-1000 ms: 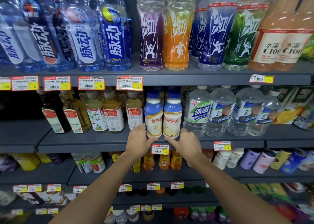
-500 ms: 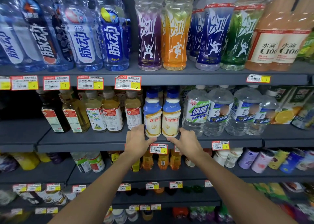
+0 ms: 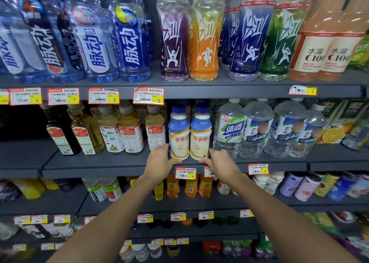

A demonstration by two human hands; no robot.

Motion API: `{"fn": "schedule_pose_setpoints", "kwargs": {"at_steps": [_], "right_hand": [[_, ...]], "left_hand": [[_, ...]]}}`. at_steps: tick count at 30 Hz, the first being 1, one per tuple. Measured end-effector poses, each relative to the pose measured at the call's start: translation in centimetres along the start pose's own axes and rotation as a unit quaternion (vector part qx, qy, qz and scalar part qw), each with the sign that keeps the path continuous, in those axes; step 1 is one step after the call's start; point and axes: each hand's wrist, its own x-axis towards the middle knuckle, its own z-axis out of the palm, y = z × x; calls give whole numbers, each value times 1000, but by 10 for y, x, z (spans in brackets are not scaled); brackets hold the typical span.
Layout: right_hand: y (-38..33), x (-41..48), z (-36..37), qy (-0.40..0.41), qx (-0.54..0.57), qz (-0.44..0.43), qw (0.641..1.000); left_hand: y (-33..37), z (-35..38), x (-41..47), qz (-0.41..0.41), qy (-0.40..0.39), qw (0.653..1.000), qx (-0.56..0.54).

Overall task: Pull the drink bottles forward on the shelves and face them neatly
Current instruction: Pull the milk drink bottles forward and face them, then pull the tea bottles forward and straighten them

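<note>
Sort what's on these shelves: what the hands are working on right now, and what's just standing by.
In hand:
left hand
right hand
two blue-capped milk bottles
middle shelf

Standing by:
tea bottles
electrolyte water bottles
purple bottle
orange bottle

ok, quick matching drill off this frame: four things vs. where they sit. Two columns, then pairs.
Things:
1. purple bottle
2. white bottles
3. left hand
4. orange-slice carton

Places:
A. middle shelf, far right
B. top shelf, left of the orange bottle
C. at the base of the left white bottle
D. middle shelf, between the tea bottles and the clear bottles

Pairs: 1-B, 2-D, 3-C, 4-A
</note>
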Motion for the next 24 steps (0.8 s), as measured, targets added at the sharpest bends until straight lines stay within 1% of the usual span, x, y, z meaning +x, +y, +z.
{"fn": "schedule_pose_setpoints", "kwargs": {"at_steps": [3, 7, 14, 19, 24], "right_hand": [[2, 0, 2, -18, -58, -26, 998], [0, -1, 1, -1, -5, -13, 1000], [1, -1, 3, -3, -31, -13, 999], [-1, -3, 1, 13, 12, 0, 1000], [-1, -5, -1, 8, 37, 6, 999]], "left_hand": [[0, 0, 0, -4, 4, 1000, -7], [0, 0, 0, -6, 4, 1000, -6], [-2, 1, 0, -4, 4, 1000, -12], [-1, 3, -2, -6, 12, 999, -32], [1, 3, -4, -9, 7, 999, -48]]}}
